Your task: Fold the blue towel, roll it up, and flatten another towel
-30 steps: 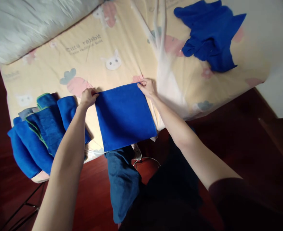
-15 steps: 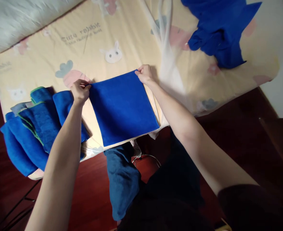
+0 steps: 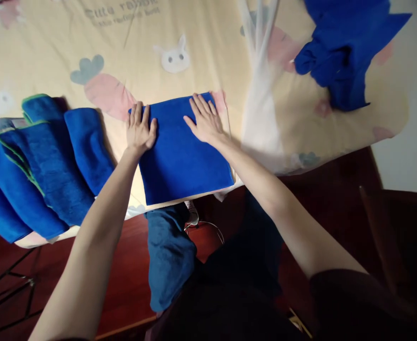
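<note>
A blue towel (image 3: 185,161) lies flat as a near-square at the front edge of a bed-like surface covered by a cream printed sheet (image 3: 208,57). My left hand (image 3: 140,128) rests palm down on its far left corner, fingers stretched out. On the far right part of the towel, my right hand (image 3: 204,118) lies flat with its fingers spread. Neither hand grips anything. Left of my left hand is a row of rolled or folded blue towels (image 3: 87,142), among them one with green edging (image 3: 48,161).
A crumpled heap of blue cloth (image 3: 343,52) lies at the far right of the sheet. White folds of sheer fabric (image 3: 261,104) run down right of the towel. Below the front edge are my legs, dark red floor (image 3: 123,284) and thin black metal legs (image 3: 27,284) at the left.
Both hands have let go of the towel's far corners and now press flat on it. The view has shifted slightly, bringing the rolled towels further left in the picture.
</note>
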`<move>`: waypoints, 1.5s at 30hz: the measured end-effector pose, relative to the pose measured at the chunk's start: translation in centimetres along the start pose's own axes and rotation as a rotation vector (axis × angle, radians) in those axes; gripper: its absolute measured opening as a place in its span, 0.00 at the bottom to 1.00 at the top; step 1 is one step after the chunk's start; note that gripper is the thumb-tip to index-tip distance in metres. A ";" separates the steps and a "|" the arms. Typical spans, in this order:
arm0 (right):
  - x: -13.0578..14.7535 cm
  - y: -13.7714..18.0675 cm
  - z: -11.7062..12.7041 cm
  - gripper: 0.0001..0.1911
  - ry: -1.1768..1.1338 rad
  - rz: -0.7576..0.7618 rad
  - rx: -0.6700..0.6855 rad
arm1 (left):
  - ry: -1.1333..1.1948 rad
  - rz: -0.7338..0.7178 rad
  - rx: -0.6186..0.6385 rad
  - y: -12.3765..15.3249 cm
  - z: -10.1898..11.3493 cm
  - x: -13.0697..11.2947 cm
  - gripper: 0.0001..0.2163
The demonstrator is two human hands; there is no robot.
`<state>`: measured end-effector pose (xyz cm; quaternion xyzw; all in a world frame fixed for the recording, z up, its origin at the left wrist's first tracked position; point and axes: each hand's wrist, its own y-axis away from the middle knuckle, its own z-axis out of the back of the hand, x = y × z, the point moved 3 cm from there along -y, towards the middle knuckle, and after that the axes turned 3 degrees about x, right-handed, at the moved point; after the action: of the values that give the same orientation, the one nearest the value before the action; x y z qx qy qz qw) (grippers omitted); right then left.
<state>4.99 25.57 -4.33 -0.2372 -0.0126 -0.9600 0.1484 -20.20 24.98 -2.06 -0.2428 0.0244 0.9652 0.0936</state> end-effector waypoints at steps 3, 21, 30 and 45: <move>-1.7 -1.4 0.4 0.39 -0.013 -0.047 -0.023 | 0.035 0.046 0.001 -0.4 0.6 1.2 0.32; 8.7 19.6 6.3 0.37 -0.015 -0.054 0.042 | -0.012 0.052 0.006 26.7 -0.1 -4.0 0.34; 3.3 40.9 1.9 0.23 -0.860 -0.615 -0.477 | 0.116 0.232 -0.090 39.8 -2.6 -5.3 0.29; 4.6 36.7 -0.7 0.22 -1.270 -0.635 -0.473 | 0.085 0.206 -0.104 39.0 -1.6 -6.2 0.21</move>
<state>11.44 -10.82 -4.56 -0.7563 0.0431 -0.6122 -0.2266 -21.61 -14.50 -0.43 -0.2840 0.0028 0.9586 -0.0199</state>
